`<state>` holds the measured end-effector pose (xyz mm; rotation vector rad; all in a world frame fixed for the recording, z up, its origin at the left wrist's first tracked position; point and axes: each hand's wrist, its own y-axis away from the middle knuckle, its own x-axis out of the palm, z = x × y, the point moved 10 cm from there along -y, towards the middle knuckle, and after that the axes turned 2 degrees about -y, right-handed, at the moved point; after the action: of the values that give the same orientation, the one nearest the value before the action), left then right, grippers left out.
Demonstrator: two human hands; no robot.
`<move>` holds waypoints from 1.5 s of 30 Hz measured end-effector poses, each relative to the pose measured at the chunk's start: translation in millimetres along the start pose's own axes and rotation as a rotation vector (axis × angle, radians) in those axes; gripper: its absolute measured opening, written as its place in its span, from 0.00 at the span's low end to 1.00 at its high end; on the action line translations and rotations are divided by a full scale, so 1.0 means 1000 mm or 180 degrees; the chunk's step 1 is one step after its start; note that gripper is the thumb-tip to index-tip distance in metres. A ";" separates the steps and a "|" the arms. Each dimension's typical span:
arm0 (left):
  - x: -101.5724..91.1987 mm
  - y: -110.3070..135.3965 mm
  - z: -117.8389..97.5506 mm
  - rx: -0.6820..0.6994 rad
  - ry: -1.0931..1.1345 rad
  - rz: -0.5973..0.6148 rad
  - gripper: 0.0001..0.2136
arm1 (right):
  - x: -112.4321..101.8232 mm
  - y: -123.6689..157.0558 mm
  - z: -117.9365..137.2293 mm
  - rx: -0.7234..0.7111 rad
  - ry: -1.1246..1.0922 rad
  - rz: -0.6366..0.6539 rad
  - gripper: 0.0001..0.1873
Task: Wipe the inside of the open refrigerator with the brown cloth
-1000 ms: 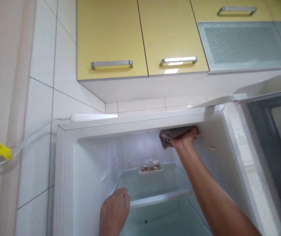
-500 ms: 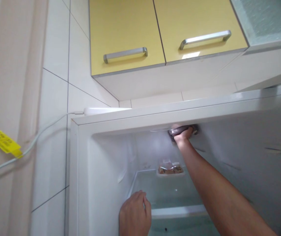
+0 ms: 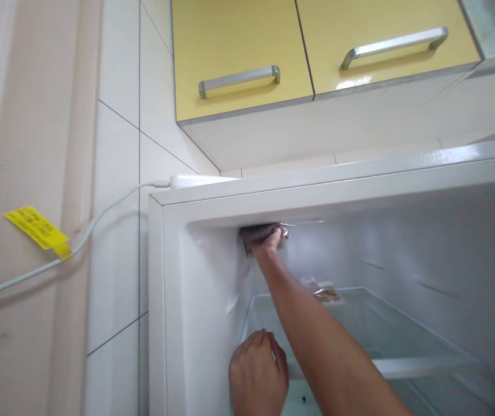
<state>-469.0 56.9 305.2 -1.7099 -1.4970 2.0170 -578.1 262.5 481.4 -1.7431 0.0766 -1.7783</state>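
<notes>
- My right hand [image 3: 268,240]: bare, only the back of it and the wrist in view.
- My right forearm [image 3: 316,341]: bare from the wrist down to the frame's lower edge, widening toward the camera.
- My left hand [image 3: 258,375]: bare, knuckles showing, cut off at the wrist by the frame's edge.

A glass shelf [image 3: 403,341] with a white front rim spans the fridge [image 3: 195,323] interior; a small wrapped food tray [image 3: 326,294] lies on it near the back wall.
</notes>
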 end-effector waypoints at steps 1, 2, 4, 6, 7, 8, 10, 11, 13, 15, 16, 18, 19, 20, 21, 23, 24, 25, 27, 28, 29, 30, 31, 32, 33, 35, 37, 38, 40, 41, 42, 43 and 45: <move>0.000 0.000 0.002 -0.0060 0.0027 0.0041 0.18 | 0.004 0.006 -0.009 0.0099 -0.0074 -0.0026 0.24; 0.001 0.000 0.003 -0.0100 0.0043 0.0062 0.18 | 0.007 0.011 -0.016 0.0188 -0.0150 -0.0047 0.24; 0.001 0.000 0.003 -0.0088 0.0030 0.0015 0.18 | 0.014 0.021 -0.019 0.0302 -0.0272 -0.0047 0.22; 0.000 0.000 0.002 0.0021 -0.0047 -0.0103 0.18 | 0.020 0.032 -0.013 0.0367 -0.0349 -0.0005 0.20; 0.000 0.001 0.001 0.0077 -0.0089 -0.0151 0.18 | 0.023 0.039 -0.009 0.0394 -0.0372 0.0021 0.20; 0.001 0.001 0.000 0.0122 -0.0124 -0.0172 0.19 | 0.027 0.046 -0.003 0.0417 -0.0387 0.0051 0.20; 0.002 0.000 0.000 0.0163 -0.0163 -0.0142 0.19 | 0.037 0.063 0.010 0.0454 -0.0386 0.0132 0.19; 0.003 0.000 0.000 0.0163 -0.0175 -0.0104 0.19 | 0.042 0.073 0.017 0.0472 -0.0383 0.0184 0.19; 0.001 -0.001 0.000 0.0135 -0.0183 -0.0039 0.20 | 0.055 0.093 0.031 0.0550 -0.0423 0.0313 0.17; -0.001 -0.003 0.000 0.0106 -0.0170 0.0057 0.20 | 0.068 0.112 0.045 0.0681 -0.0482 0.0413 0.17; -0.002 -0.003 0.000 0.0099 -0.0165 0.0105 0.20 | 0.074 0.121 0.053 0.0747 -0.0479 0.0454 0.16; -0.004 -0.004 -0.001 0.0100 -0.0157 0.0200 0.20 | 0.084 0.133 0.071 0.0821 -0.0362 0.0513 0.16; -0.006 -0.004 -0.002 0.0114 -0.0160 0.0238 0.20 | 0.087 0.138 0.083 0.0824 -0.0276 0.0524 0.16; -0.007 -0.003 -0.003 0.0126 -0.0167 0.0258 0.20 | 0.089 0.141 0.095 0.0818 -0.0196 0.0520 0.16; -0.009 -0.003 -0.004 0.0145 -0.0180 0.0269 0.20 | 0.090 0.144 0.108 0.0803 -0.0136 0.0493 0.16; -0.011 -0.003 -0.005 0.0177 -0.0220 0.0301 0.20 | 0.088 0.147 0.137 0.0743 -0.0071 0.0396 0.15; -0.012 -0.003 -0.006 0.0180 -0.0246 0.0314 0.20 | 0.086 0.147 0.153 0.0698 -0.0051 0.0353 0.15; -0.013 -0.004 -0.006 0.0184 -0.0268 0.0333 0.21 | 0.085 0.148 0.170 0.0649 -0.0032 0.0319 0.15; -0.014 -0.004 -0.007 0.0190 -0.0293 0.0364 0.21 | 0.080 0.148 0.204 0.0516 -0.0013 0.0218 0.15; -0.014 -0.004 -0.008 0.0192 -0.0293 0.0374 0.21 | 0.077 0.148 0.221 0.0431 -0.0017 0.0129 0.15; -0.014 -0.005 -0.008 0.0198 -0.0289 0.0382 0.21 | 0.072 0.148 0.239 0.0338 -0.0027 0.0020 0.15; -0.015 -0.005 -0.009 0.0202 -0.0284 0.0397 0.22 | 0.068 0.149 0.256 0.0242 -0.0041 -0.0098 0.15; -0.015 -0.005 -0.009 0.0203 -0.0279 0.0417 0.22 | 0.063 0.149 0.272 0.0147 -0.0056 -0.0212 0.15; -0.015 -0.005 -0.009 0.0205 -0.0275 0.0437 0.21 | 0.059 0.150 0.288 0.0058 -0.0066 -0.0306 0.15; -0.014 -0.005 -0.009 0.0209 -0.0269 0.0460 0.21 | 0.055 0.150 0.303 -0.0021 -0.0070 -0.0383 0.15; -0.015 -0.006 -0.008 0.0215 -0.0258 0.0491 0.21 | 0.047 0.152 0.329 -0.0190 -0.0074 -0.0516 0.15; -0.016 -0.006 -0.009 0.0234 -0.0232 0.0502 0.21 | 0.039 0.154 0.349 -0.0367 -0.0084 -0.0629 0.15; -0.017 -0.006 -0.009 0.0245 -0.0217 0.0504 0.21 | 0.036 0.157 0.356 -0.0438 -0.0090 -0.0668 0.15; -0.018 -0.006 -0.009 0.0268 -0.0182 0.0513 0.21 | 0.031 0.163 0.364 -0.0518 -0.0098 -0.0694 0.14; -0.018 -0.006 -0.009 0.0280 -0.0161 0.0519 0.21 | 0.030 0.167 0.366 -0.0542 -0.0100 -0.0672 0.13; -0.019 -0.006 -0.009 0.0290 -0.0138 0.0524 0.21 | 0.029 0.172 0.367 -0.0568 -0.0102 -0.0616 0.13; -0.019 -0.007 -0.008 0.0305 -0.0107 0.0525 0.21 | 0.029 0.178 0.368 -0.0601 -0.0103 -0.0549 0.12; -0.020 -0.008 -0.007 0.0333 -0.0027 0.0503 0.20 | 0.027 0.192 0.371 -0.0657 -0.0107 -0.0433 0.12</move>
<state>-459.8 52.4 325.5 -1.8318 -1.2703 2.1386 -160.7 239.2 460.6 -1.9646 0.1344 -1.8938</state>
